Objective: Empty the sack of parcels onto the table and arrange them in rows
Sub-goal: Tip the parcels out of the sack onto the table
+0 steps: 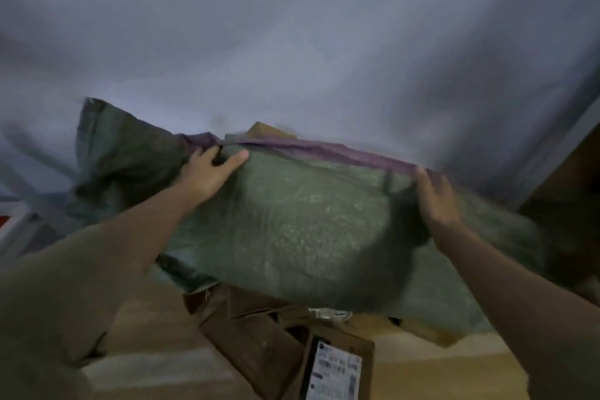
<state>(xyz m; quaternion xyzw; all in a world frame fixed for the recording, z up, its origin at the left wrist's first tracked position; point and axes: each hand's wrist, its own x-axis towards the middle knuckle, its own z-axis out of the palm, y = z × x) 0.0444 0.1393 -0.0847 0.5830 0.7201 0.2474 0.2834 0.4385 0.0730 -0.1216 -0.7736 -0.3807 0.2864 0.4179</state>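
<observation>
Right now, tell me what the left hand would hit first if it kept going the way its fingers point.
The left hand grips the sack near its purple hem, fingers pointing up and right. Going on, it would probably meet that hem first, then the brown parcel behind; depth is unclear.

Both arms stretched forward, left hand [207, 172] and right hand [433, 196] raised, fingers curled in a grip

sack [292, 230] above parcels [259, 334] on the table [146, 318].
</observation>
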